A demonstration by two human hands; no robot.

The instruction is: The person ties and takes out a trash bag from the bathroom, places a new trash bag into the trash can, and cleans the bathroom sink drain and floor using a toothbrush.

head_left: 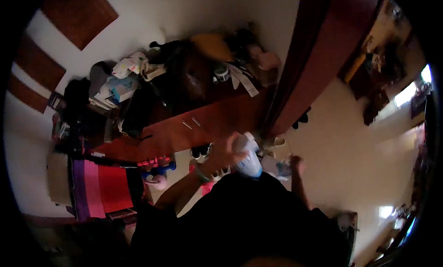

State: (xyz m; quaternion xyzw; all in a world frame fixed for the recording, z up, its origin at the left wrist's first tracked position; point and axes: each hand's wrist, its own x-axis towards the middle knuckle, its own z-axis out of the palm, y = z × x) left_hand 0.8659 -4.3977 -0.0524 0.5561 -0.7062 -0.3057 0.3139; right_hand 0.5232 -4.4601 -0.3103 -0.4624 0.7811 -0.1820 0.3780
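White-and-blue item (250, 164) up against your black shirt (249, 216), your left hand (226, 153) clamped, as far as the blur shows, on its upper end! Your right hand (297, 162) sits apart, curled by a grayish bundle (276, 167); can't tell if it grips. One-sided hold: a loose pinch could drop the item toward the shoes (201, 150).

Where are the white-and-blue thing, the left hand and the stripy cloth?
White-and-blue thing (250, 164): head view, its pale middle.
Left hand (225, 156): head view, blurred middle of the hand.
Stripy cloth (110, 188): head view, its red stripe.
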